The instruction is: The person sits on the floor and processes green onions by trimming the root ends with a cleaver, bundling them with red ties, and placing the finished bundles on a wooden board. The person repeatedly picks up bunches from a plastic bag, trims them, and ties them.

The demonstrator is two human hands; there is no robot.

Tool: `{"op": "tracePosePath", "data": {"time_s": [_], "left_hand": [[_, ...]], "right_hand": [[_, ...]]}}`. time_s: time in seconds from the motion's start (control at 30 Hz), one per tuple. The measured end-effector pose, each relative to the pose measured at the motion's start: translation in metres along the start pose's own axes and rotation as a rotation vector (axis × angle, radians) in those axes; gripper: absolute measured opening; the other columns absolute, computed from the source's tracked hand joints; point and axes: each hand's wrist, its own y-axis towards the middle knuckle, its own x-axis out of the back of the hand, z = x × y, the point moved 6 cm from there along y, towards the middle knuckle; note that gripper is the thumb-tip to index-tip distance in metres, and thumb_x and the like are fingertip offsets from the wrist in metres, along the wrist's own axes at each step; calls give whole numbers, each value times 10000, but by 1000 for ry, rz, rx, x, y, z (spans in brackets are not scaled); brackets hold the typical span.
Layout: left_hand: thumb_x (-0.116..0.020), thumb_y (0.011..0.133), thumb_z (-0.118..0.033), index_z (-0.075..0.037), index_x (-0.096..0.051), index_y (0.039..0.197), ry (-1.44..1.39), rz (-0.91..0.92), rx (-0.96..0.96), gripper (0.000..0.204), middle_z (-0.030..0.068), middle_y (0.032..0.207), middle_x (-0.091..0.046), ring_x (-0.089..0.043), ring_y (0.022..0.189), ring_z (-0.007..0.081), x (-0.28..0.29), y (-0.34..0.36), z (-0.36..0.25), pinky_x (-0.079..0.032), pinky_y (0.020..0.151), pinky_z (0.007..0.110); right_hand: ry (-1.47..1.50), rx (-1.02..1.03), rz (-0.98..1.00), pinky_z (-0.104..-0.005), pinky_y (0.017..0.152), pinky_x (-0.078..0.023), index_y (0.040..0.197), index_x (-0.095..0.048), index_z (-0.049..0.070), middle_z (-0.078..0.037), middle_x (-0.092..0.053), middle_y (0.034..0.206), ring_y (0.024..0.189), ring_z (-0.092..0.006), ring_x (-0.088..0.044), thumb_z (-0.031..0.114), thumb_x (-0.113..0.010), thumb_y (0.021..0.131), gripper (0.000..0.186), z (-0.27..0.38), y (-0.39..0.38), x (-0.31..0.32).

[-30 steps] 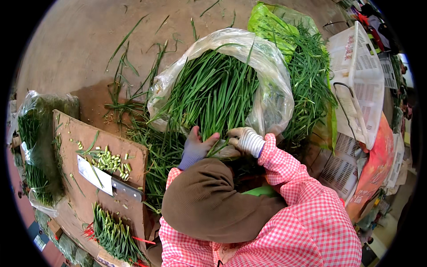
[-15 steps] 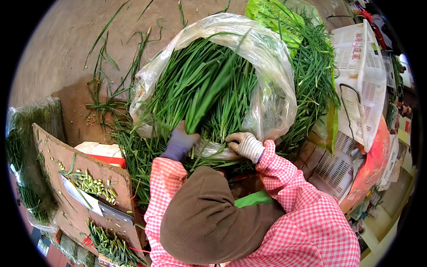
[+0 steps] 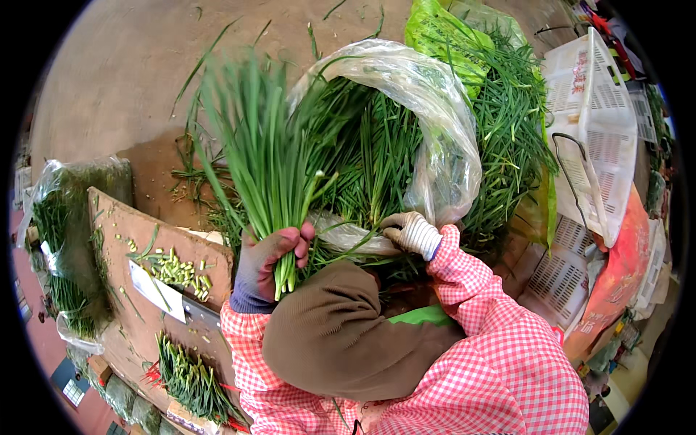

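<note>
My left hand (image 3: 274,255), in a grey-purple glove, is closed around a bunch of garlic chives (image 3: 261,159). The pale cut ends stick out below the fist, and the long green leaves fan upward, partly blurred. To the right, a large clear plastic bag (image 3: 453,145) lies open, with many more garlic chives (image 3: 380,159) inside it. At its near rim, my right hand (image 3: 409,233), in a glove with a white striped cuff, has its fingers curled on the plastic; the fingertips are partly hidden.
A brown board (image 3: 119,232) at the left carries a blade (image 3: 199,315) and several cut stem pieces (image 3: 181,270). A tied bundle (image 3: 190,380) lies below it. Loose leaves heap beside a yellow-green bag (image 3: 449,43). White crates (image 3: 591,123) stand at the right.
My left hand has lifted a bunch of garlic chives out of the bag and brought it left and nearer. My right hand stays at the bag's near rim.
</note>
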Motion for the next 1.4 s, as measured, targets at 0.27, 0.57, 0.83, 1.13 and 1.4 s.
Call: {"op": "tracePosePath", "data": {"time_s": [0.27,0.57,0.83,1.13,1.4], "left_hand": [[-659,775,-33,11,-586,1082,805,-207,-453,318,43,818,-637,-568,684,91,-44,-37,-65,-473,597,263],[-721,709,-238,0,-208,1409,1535,-453,-804,899,238,1106,-511,-553,964,407,-81,-123,-95,-481,800,455],[-860,643,-297,0,-222,1438,654,-413,-1029,1062,144,1330,-452,-449,1220,231,8,-211,-93,-354,1033,374],[-821,670,-143,8,-640,1032,320,-322,-1150,432,75,932,-683,-624,817,130,34,-296,-174,-520,751,291],[-875,598,-170,-9,-474,1214,353,-362,-1234,753,78,1111,-614,-568,1013,151,82,-315,-162,-457,908,307]], "right_hand": [[406,669,-31,-323,815,-510,1281,-491,-11,-138,-654,1032,896,-192,-638,273,-731,744,653,190,-60,2],[642,1099,-193,-304,818,-489,1149,-562,56,-42,-608,1065,938,-166,-584,235,-814,713,534,302,-100,0],[217,1053,75,-305,708,-535,944,-653,5,-60,-674,842,753,-147,-641,50,-725,700,259,374,-160,-73],[-176,1269,497,-307,715,-511,996,-643,27,-67,-677,879,822,-163,-639,109,-775,676,356,412,-179,-193],[-593,1405,629,-339,873,-464,1121,-644,103,-82,-654,1075,1010,-242,-600,263,-729,760,404,437,-190,-237]]}}
